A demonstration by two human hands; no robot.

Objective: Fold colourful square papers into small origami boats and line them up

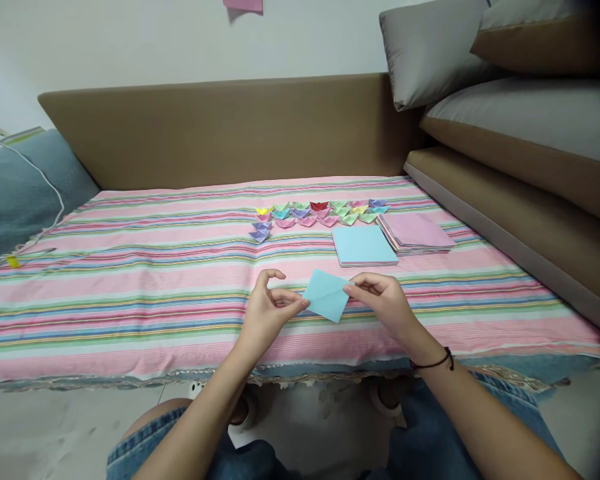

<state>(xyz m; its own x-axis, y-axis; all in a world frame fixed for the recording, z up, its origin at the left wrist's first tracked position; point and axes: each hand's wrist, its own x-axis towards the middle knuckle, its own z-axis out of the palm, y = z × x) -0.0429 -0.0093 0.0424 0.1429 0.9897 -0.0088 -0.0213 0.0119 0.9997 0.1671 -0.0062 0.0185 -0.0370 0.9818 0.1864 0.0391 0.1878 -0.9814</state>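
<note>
A light blue square of paper (327, 295) is held up between my two hands, turned so its corners point sideways, with a faint crease across it. My left hand (273, 300) pinches its left corner between thumb and a finger, the index finger curled above. On the other side, my right hand (380, 297) grips the right corner with thumb and fingertips. Just beyond the paper lies a stack of light blue paper (364, 245), and beside it a stack topped with pink sheets (417, 231). Several small folded paper boats (307, 221) in many colours stand in rows behind.
A striped cloth (130, 287) covers the seat, its fringed edge near my knees. A brown backrest (240, 133) runs along the wall. Large cushions (525, 127) are piled at the right. At the left, a white cable (55, 190) trails over a blue cushion (25, 187).
</note>
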